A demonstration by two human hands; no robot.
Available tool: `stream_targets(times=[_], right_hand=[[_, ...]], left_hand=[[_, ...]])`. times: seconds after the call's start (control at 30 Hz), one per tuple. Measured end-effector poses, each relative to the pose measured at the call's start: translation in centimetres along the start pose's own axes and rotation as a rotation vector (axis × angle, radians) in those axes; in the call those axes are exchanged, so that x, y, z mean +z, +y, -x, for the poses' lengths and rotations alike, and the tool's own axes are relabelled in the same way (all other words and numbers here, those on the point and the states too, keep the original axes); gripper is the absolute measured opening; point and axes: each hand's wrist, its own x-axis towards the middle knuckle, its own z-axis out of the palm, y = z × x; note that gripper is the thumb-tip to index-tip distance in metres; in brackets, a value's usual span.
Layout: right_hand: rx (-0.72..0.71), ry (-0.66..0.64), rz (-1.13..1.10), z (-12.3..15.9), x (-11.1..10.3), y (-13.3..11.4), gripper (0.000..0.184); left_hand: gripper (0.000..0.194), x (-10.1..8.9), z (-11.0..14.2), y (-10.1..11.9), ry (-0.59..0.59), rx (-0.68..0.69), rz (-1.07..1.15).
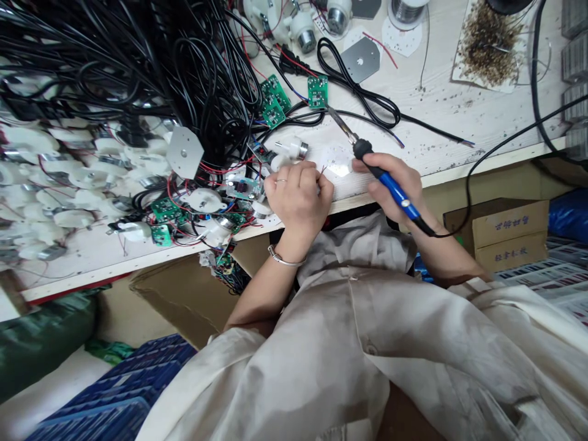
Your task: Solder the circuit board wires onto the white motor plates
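Note:
My right hand (395,184) is shut around the blue handle of a soldering iron (395,191), whose metal shaft and tip (342,125) point up and left over the bench. My left hand (298,199) pinches thin wire ends (324,170) between its fingertips. The wires lead out from under those fingers, and their source is hidden. Just beyond them lies a white round disc (337,160), close to the iron's tip but apart from it. A white plastic motor unit (290,149) lies beyond my left knuckles. Green circuit boards (318,92) sit further up the bench.
The white wooden workbench (441,116) is crowded on the left with a mass of black cords (188,73) and a heap of white wired units (68,177). Toward the back are a solder spool (407,12) and a metal plate (361,59). A cardboard box (503,233) stands below the right edge.

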Motion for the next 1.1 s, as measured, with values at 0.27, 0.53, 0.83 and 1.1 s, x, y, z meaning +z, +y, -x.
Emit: stream_targets(times=[0.27,0.53,0.83,1.1], right_hand=[[-0.154,-0.237,0.280,-0.9,0.5,0.8,0.047],[-0.159,-0.214,0.262,-0.9,0.5,0.8,0.046],[-0.124,-0.222,0.213,-1.0,0.0,0.7,0.046],[0.081,-0.110,-0.057,-0.5,-0.4,0.3,0.050]], left_hand=[[0.012,-0.4,-0.1,0.0,-0.029,-0.024,-0.016],[0.005,-0.2,-0.4,0.1,-0.164,-0.012,0.122],[0.004,-0.6,0.1,-0.9,-0.130,0.083,0.065],[0.009,-1.2,-0.7,-1.0,-0.237,0.154,0.113]])
